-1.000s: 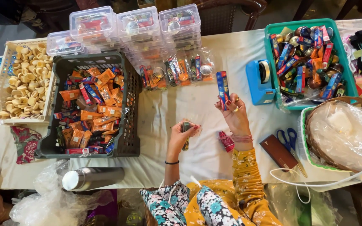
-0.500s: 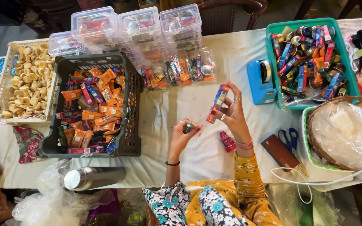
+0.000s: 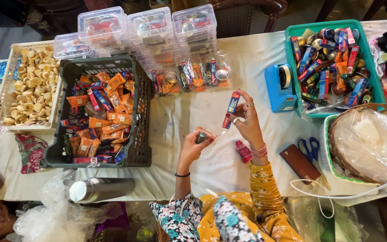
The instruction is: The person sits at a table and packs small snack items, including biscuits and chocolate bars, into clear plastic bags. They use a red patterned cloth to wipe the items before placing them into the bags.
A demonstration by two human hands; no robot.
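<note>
My right hand (image 3: 248, 123) is raised over the white tablecloth (image 3: 247, 58) and pinches a slim blue and red packet (image 3: 230, 110), tilted with its lower end toward my left hand. My left hand (image 3: 196, 144) is closed around a small dark round object (image 3: 201, 137); only its top shows. The two hands are close together, a short gap between the packet's end and my left fingers. A small red patterned item (image 3: 243, 151) lies on the cloth just below my right wrist.
A dark crate (image 3: 142, 112) of orange and blue packets stands left, next to a white basket of clay lamps (image 3: 27, 87). Clear lidded boxes (image 3: 151, 27) and filled bags (image 3: 189, 76) sit behind. A blue tape dispenser (image 3: 279, 87), green bin (image 3: 332, 67), scissors (image 3: 309, 150), brown case (image 3: 300, 162), wicker basket (image 3: 368, 143) and steel flask (image 3: 101, 189) lie around.
My right hand has tilted the blue and red packet from upright to slanted and brought it nearer my left hand. My left hand stayed closed on the small dark object.
</note>
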